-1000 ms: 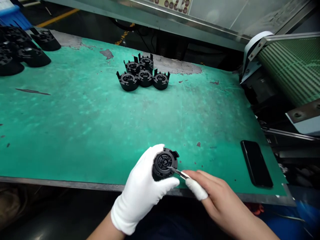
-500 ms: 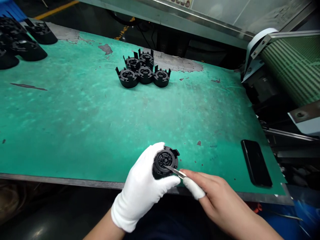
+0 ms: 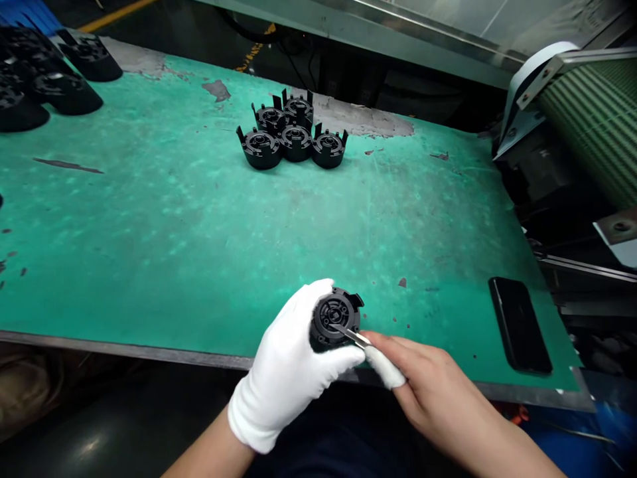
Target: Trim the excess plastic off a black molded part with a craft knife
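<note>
My left hand (image 3: 291,362), in a white glove, is closed round a round black plastic housing (image 3: 334,312) above the table's near edge. The housing's ribbed inner face is turned up toward me, with a tab at its upper right. My right hand (image 3: 423,378) is bare but for a white cover on the thumb. Between its thumb and forefinger it pinches a small knife (image 3: 351,334) with a thin metal blade. The blade's tip lies over the inner face of the housing; whether it touches cannot be told.
Several similar black housings (image 3: 296,141) stand clustered on the green table (image 3: 213,232) toward the back. More housings (image 3: 70,89) are at the far left. A black phone (image 3: 520,325) lies at the right. Beyond the right edge is a conveyor (image 3: 594,113) with a green belt.
The view has shifted slightly, so the table's things appear a little further right. The blade's tip has moved slightly over the housing's face. Both hands keep their holds.
</note>
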`<state>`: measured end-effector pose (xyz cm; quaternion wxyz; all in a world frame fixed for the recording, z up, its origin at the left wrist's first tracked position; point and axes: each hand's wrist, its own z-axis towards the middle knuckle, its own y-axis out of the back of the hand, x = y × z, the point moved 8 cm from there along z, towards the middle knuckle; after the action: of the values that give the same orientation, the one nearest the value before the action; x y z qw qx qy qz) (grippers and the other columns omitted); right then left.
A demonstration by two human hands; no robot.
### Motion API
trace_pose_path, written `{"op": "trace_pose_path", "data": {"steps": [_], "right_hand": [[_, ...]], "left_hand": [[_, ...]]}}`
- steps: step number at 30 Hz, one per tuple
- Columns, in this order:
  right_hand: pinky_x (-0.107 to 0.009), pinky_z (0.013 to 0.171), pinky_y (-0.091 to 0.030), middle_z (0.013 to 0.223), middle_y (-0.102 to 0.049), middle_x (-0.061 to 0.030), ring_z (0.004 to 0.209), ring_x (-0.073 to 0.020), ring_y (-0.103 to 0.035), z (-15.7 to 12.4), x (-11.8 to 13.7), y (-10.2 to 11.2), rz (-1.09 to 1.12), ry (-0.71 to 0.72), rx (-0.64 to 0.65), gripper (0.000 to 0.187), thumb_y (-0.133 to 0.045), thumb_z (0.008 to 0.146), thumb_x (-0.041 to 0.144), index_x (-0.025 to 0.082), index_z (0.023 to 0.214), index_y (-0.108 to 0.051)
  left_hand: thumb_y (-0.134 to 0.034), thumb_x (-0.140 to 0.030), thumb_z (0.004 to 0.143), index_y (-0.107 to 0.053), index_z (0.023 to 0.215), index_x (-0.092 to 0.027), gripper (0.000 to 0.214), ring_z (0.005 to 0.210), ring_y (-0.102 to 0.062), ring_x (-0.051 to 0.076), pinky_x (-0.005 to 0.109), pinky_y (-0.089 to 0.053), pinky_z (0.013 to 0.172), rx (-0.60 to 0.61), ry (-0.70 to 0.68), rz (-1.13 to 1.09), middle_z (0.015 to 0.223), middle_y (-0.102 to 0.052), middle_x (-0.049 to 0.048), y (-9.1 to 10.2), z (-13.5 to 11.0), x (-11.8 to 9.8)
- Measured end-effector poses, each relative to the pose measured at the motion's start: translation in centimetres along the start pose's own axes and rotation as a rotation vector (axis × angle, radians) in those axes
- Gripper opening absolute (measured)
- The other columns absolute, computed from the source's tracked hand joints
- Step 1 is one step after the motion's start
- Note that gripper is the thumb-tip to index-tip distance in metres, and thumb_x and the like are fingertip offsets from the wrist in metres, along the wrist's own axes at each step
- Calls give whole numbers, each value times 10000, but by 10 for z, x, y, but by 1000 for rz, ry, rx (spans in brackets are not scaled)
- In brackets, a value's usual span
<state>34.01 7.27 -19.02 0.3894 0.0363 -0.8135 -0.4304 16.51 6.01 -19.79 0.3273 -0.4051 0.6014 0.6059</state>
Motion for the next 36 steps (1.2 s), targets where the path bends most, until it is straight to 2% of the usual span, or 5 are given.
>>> {"op": "trace_pose_path", "data": {"steps": [16, 20, 24, 28, 36], "right_hand": [[-373, 989, -545, 1315, -682, 20, 1160, -204, -663, 2, 12, 20, 21, 56, 107, 589, -430, 838, 64, 318, 1346, -586], [-346, 1018, -520, 1346, -663, 15, 1213, -189, -630, -10, -6, 41, 45, 30, -44, 517, -403, 903, 137, 336, 1343, -590], [-368, 1050, -489, 1376, -637, 33, 1257, -186, -592, -17, -26, 47, 106, -23, -112, 508, -397, 928, 144, 364, 1348, -579], [-373, 962, -516, 1316, -664, 59, 1197, -202, -612, -7, -28, 39, 113, -16, -57, 525, -432, 934, 145, 434, 1350, -568], [-353, 781, -479, 987, -693, -28, 902, -217, -636, 25, -14, 46, -121, 127, 8, 383, -463, 1011, 244, 327, 1364, -587]], "left_hand": [[-761, -393, 792, -308, 1510, -325, 851, 1393, -477, 230, 405, -393, 1206, 73, 26, 86, 1536, -456, 10, 1, 2, 2], [-647, -324, 873, -248, 1549, -354, 786, 1462, -385, 214, 408, -310, 1251, 204, -43, 145, 1603, -361, -31, 23, 10, 1], [-646, -427, 895, -305, 1520, -385, 713, 1481, -347, 220, 430, -277, 1262, 27, 31, 125, 1599, -363, -48, 56, 13, 14], [-832, -396, 712, -213, 1538, -347, 1034, 1472, -355, 278, 488, -304, 1245, -6, 62, 102, 1599, -347, 25, 33, 9, 13], [-646, -241, 779, -313, 1485, -241, 780, 1333, -518, 251, 459, -424, 1172, 9, -24, 172, 1440, -511, 78, 9, 15, -9]]}}
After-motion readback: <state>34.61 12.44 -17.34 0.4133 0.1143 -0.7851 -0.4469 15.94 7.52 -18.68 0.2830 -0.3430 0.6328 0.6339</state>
